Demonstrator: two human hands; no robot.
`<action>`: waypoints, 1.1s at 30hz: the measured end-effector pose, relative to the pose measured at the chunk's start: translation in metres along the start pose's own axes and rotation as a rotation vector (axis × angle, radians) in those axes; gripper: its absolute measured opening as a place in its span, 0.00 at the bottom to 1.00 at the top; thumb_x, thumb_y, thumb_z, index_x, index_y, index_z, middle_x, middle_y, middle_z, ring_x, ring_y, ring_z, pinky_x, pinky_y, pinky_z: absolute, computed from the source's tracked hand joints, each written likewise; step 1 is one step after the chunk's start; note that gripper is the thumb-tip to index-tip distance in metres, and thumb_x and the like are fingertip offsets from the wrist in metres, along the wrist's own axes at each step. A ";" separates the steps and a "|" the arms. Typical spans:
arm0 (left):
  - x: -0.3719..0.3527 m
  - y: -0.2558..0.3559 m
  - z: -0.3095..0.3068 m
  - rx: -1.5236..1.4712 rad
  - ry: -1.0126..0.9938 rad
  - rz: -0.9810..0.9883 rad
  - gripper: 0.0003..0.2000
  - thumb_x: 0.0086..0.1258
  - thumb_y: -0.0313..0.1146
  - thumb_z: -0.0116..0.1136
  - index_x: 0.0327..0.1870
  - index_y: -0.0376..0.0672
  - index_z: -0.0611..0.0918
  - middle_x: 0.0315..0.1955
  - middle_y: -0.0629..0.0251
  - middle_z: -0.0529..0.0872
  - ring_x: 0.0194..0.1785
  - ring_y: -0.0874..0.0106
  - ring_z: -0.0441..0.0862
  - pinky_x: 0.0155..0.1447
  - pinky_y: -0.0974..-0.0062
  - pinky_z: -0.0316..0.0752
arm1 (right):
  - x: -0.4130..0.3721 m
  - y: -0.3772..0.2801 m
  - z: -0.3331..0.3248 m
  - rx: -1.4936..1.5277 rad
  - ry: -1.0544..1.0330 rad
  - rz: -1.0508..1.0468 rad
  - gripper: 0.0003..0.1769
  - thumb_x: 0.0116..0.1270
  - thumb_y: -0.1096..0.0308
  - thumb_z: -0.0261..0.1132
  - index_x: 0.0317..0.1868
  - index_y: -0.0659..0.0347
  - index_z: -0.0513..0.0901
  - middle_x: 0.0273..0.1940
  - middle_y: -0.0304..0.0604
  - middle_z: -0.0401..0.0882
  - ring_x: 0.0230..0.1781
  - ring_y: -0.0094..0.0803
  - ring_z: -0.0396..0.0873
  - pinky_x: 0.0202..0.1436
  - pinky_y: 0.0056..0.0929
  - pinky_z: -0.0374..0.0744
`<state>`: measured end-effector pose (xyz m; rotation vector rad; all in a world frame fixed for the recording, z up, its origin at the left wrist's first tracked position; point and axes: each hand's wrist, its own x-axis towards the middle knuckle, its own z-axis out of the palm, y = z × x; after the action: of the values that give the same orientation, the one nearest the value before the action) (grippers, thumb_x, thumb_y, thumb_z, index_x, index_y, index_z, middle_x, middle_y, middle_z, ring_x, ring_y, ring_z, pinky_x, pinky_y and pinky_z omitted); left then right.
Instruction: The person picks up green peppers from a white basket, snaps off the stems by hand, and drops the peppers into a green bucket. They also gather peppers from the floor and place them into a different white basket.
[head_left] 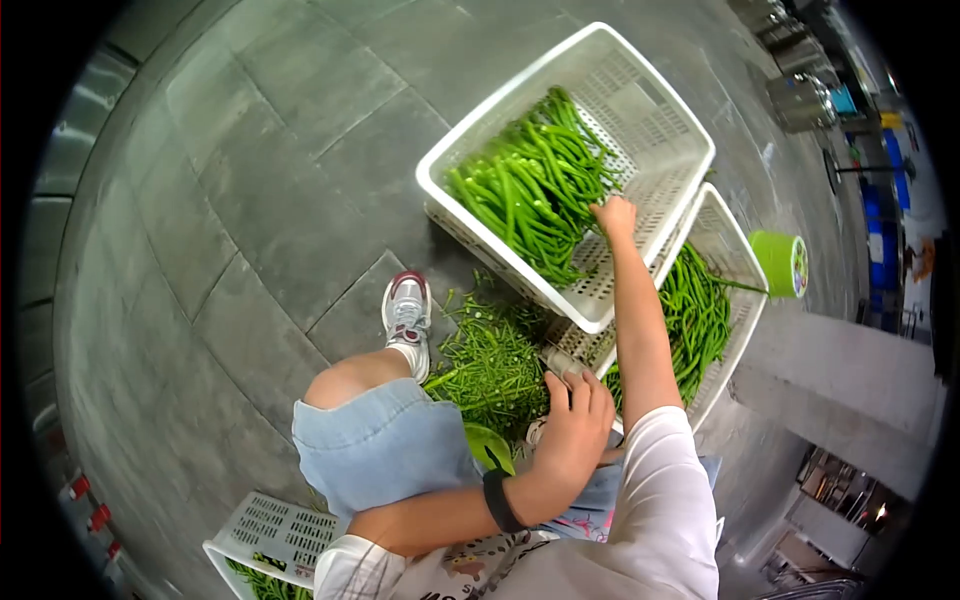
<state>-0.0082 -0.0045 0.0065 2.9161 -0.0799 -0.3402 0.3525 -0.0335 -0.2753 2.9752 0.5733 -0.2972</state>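
My right hand [615, 215] is inside a white plastic crate [500, 252], at the right end of a pile of long green beans [530, 185]. Its fingers are closed; what they hold is too small to tell. My left hand [578, 425], with a black band on its wrist, is near my lap, fingers apart and slightly curled, with nothing visible in it. Beyond its fingertips is the near end of a second white crate [745, 330], partly under the first and holding more green beans [695, 320]. My right forearm hides part of it.
Green trimmings [490, 360] lie heaped on the floor beside my shoe [408, 315]. A green container [485, 445] is partly hidden near my lap. Another white crate [280, 525] stands lower left, a green bucket [780, 263] to the right. Metal pots [800, 102] are upper right.
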 end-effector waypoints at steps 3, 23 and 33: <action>-0.004 -0.004 0.000 0.036 -0.059 0.037 0.21 0.65 0.35 0.48 0.60 0.39 0.72 0.56 0.50 0.72 0.57 0.54 0.70 0.62 0.47 0.62 | -0.006 -0.008 -0.004 0.052 -0.228 0.159 0.28 0.51 0.51 0.72 0.46 0.63 0.82 0.48 0.57 0.80 0.50 0.51 0.79 0.52 0.42 0.78; -0.007 0.010 0.006 0.033 -0.184 0.111 0.22 0.66 0.34 0.48 0.60 0.36 0.71 0.57 0.50 0.71 0.57 0.53 0.69 0.63 0.46 0.61 | -0.005 0.012 0.004 0.396 -0.037 -0.039 0.22 0.63 0.51 0.57 0.26 0.62 0.84 0.26 0.51 0.83 0.29 0.41 0.82 0.38 0.38 0.79; -0.008 0.012 0.009 -0.002 -0.159 0.074 0.21 0.66 0.34 0.48 0.60 0.37 0.71 0.56 0.50 0.73 0.56 0.54 0.70 0.63 0.47 0.61 | -0.023 0.010 0.000 0.442 -0.038 -0.144 0.15 0.64 0.58 0.56 0.31 0.59 0.83 0.27 0.49 0.83 0.31 0.43 0.82 0.41 0.42 0.78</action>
<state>-0.0187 -0.0173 0.0019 2.8705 -0.2103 -0.5585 0.3352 -0.0512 -0.2697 3.3404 0.8143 -0.5576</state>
